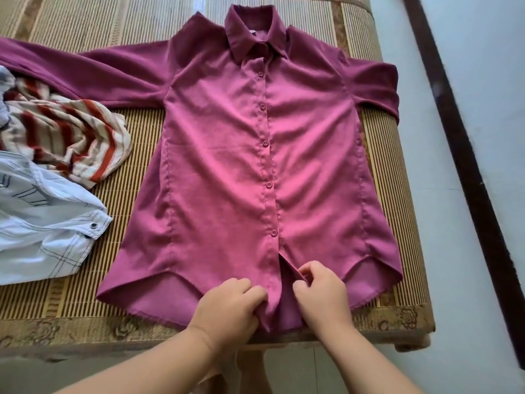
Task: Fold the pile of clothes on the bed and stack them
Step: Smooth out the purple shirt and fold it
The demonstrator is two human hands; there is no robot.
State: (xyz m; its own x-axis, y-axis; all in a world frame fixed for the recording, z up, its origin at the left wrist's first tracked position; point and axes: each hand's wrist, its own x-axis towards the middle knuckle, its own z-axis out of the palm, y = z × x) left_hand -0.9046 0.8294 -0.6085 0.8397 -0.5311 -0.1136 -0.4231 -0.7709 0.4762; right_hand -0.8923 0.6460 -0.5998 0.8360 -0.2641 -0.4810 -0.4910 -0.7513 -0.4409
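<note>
Left hand point(230, 304) and right hand point(319, 291) each pinch the maroon shirt point(227, 155) hem on the bed point(125, 155).

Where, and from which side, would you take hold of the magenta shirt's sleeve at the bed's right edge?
Likely pinch the sleeve just past the shoulder seam, coming from the right, beyond the bed edge. That part lies flat and uncovered; the cuff is out of sight over the edge.
</note>
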